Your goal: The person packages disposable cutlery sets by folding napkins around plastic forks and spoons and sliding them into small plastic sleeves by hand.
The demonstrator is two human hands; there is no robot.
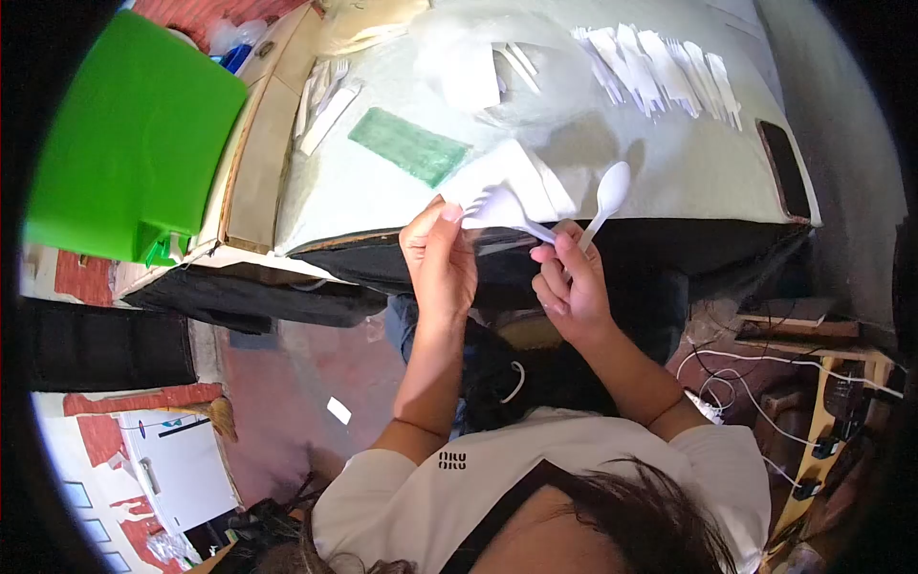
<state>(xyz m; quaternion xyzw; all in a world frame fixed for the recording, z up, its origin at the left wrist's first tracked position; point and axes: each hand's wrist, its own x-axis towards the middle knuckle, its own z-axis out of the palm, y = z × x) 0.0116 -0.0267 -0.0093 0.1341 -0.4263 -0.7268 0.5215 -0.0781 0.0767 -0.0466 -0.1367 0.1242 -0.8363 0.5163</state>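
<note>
Between my hands is a white plastic fork [499, 207]. My left hand [442, 251] is closed at its tines, thumb and fingers pinched together. My right hand [574, 277] grips the fork's handle and also the handle of a white plastic spoon [612, 189], whose bowl points up and away. The two handles meet at my right fingertips. Just beyond the fork, folded white napkins [521, 172] lie near the table's front edge. A green translucent rectangle [409, 145] lies flat to their left.
Wrapped cutlery bundles [660, 72] form a row at the back right of the table [330, 201]. A phone [783, 168] lies at the right edge. More cutlery [330, 105] is at left, beside a green container [134, 124]. Clear plastic [559, 62] lies at the back.
</note>
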